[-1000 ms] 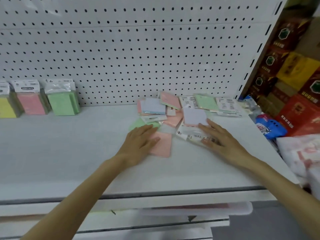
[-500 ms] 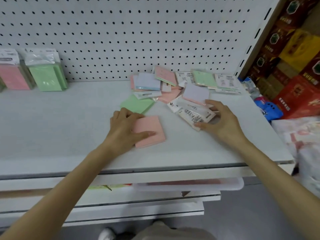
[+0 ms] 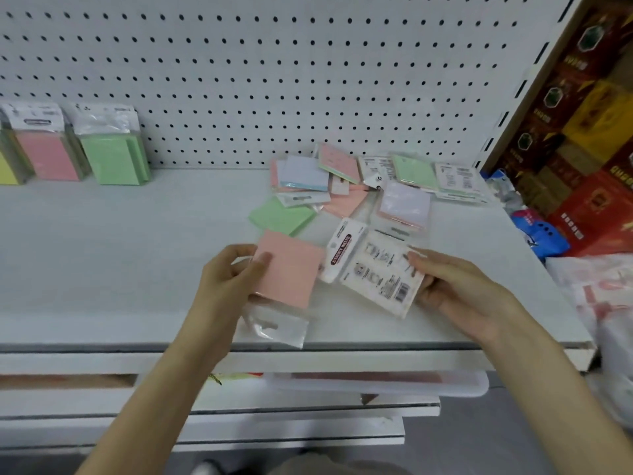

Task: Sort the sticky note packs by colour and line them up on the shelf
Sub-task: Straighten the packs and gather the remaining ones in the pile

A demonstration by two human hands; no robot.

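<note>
Gripping a pink sticky note pack [image 3: 291, 269] in the left hand [image 3: 226, 282], thumb on top and fingers [image 3: 239, 250] curled round its left edge, just above the front of the white shelf [image 3: 102, 252]. Probably raised to confirm the colour before carrying it left. Clear film sleeve, glossy, with a limp hang-tab drooping toward the shelf edge; square, flat, matte paper inside.

Pinching a face-down pack [image 3: 380, 275] by its right edge in the right hand [image 3: 459, 289], fingers [image 3: 421, 258] over the top. White printed back label with barcode uppermost, so no telling its colour; likely held for flipping. Touching a red-lettered header card [image 3: 342, 250] on its left.

Further back, lying unsorted in a loose heap [image 3: 346, 186]: a flat green pack [image 3: 281, 217] at the near left, a lilac pack [image 3: 406, 204] at the right, others overlapping at odd angles, crinkled film catching the light.

Far left, well apart from the heap, standing upright against the pegboard [image 3: 274, 63] in sorted order: yellow stack [image 3: 7, 169], pink stack [image 3: 46, 145], green stack [image 3: 109, 149], side by side, headers up. Propped that way to show colour at a glance.

At the far right, stacked red and yellow cartons [image 3: 589, 132].
</note>
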